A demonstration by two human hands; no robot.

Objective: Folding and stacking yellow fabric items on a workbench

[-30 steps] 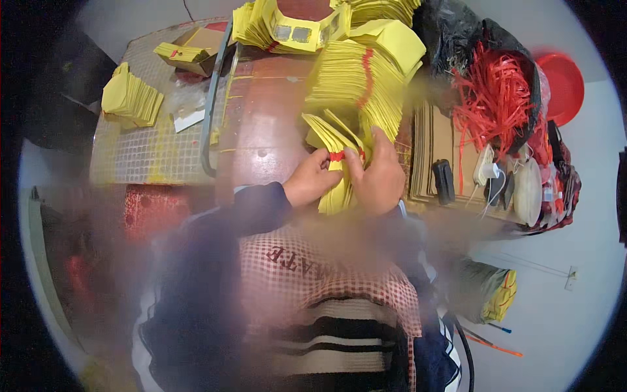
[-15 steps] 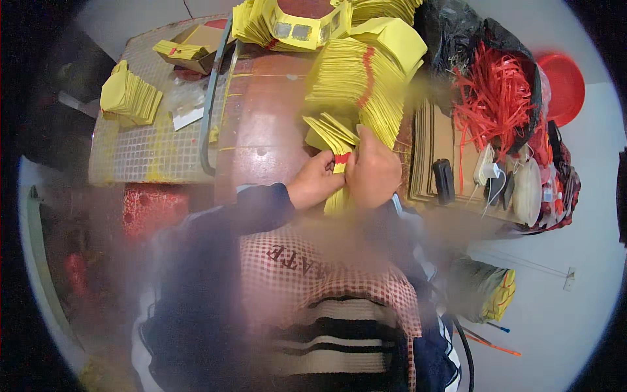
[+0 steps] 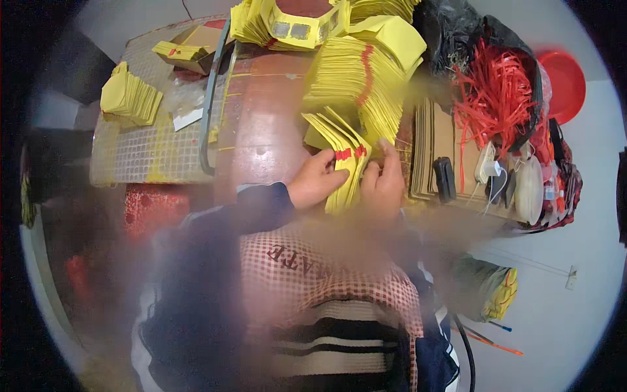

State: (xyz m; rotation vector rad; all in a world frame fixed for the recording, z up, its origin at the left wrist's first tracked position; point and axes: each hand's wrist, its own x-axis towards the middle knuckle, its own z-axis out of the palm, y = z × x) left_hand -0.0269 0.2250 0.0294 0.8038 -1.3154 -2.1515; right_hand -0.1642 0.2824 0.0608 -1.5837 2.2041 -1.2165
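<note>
A small bunch of folded yellow papers (image 3: 345, 186), crossed by red bands, stands on edge in front of me. My left hand (image 3: 317, 181) grips its left side, thumb laid over the near face. Against the bunch's right edge rests my right hand (image 3: 384, 181), thumb near the papers and forefinger pointing up and away; its lower part is blurred. Just beyond lies a long, thick row of yellow papers (image 3: 339, 75) with a red line running across it. Farther back, a curved yellow stack (image 3: 313, 32) shows silvery-grey squares.
On the left, a gridded surface (image 3: 150, 147) bears a fanned yellow stack (image 3: 130, 98) and an open carton (image 3: 199, 55), beside a grey metal bar (image 3: 212, 111). To the right are cardboard sheets (image 3: 431, 140), a black case (image 3: 445, 179), red plastic strips (image 3: 496, 98) and a red basin (image 3: 563, 88).
The bunch between my hands has widened to the right, and a second red band shows on it. My right hand has shifted slightly right and its fingers have loosened; my left hand stays put.
</note>
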